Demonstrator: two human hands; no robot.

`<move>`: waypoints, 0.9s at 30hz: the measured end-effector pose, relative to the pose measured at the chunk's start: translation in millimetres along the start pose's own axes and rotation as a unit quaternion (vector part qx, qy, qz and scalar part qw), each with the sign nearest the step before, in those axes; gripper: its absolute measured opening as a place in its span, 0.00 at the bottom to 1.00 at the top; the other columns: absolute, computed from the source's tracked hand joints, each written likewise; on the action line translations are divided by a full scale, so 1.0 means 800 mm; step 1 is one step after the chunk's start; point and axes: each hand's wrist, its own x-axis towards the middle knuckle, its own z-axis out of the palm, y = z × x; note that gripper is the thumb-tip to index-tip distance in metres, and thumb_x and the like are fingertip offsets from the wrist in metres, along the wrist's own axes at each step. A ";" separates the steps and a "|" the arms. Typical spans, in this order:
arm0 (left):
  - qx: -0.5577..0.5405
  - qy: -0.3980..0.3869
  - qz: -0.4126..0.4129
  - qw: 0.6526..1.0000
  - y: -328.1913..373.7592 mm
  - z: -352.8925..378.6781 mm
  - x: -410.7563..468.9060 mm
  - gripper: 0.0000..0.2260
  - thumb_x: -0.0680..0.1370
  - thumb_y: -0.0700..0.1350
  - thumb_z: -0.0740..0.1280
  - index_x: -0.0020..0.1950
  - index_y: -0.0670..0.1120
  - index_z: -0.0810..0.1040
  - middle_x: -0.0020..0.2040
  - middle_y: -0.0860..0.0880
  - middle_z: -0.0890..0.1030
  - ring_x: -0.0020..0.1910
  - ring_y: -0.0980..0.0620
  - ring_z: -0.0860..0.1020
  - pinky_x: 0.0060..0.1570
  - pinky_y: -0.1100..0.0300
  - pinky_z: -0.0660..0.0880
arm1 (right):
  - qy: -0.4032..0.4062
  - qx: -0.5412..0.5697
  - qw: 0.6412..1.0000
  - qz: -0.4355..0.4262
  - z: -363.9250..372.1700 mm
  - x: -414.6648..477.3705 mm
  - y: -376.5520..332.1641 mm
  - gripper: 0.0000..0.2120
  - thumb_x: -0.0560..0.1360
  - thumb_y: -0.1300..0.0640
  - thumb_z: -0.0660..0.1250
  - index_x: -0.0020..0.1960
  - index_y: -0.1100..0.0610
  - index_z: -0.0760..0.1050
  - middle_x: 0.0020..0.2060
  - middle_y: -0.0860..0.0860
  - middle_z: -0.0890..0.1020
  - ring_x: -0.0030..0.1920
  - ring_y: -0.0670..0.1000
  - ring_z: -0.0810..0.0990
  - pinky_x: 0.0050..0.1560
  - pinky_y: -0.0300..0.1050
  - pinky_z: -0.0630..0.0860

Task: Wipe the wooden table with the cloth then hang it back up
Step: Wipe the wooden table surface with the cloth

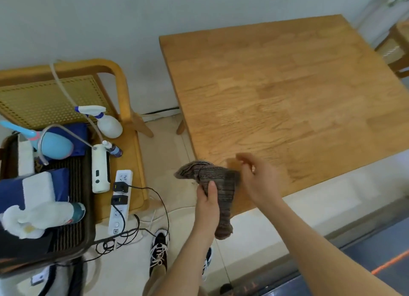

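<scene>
A brown striped cloth (pixel 218 185) hangs bunched over the near left corner of the wooden table (pixel 287 92). My left hand (pixel 208 203) grips it from below, thumb pressed on the fabric. My right hand (pixel 256 180) is just right of the cloth at its upper edge, blurred, with fingers curled; whether it touches the cloth I cannot tell. The cloth's lower end dangles past the table edge.
A wooden chair (pixel 119 92) to the left carries a spray bottle (pixel 106 120), a white device with a tube (pixel 100 169) and a power strip (pixel 120 198) with black cables trailing to the floor. A dark tray (pixel 73 207) holds cloths and packages. Another chair (pixel 398 50) stands far right.
</scene>
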 end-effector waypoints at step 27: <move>0.403 0.293 0.184 0.847 0.160 0.019 0.151 0.18 0.82 0.53 0.52 0.62 0.40 0.67 0.52 0.40 0.78 0.44 0.40 0.78 0.29 0.56 0.64 | 0.040 -0.253 0.966 -0.041 0.021 0.109 0.033 0.26 0.75 0.50 0.53 0.72 0.53 0.65 0.74 0.51 0.65 0.74 0.53 0.60 0.67 0.53 0.56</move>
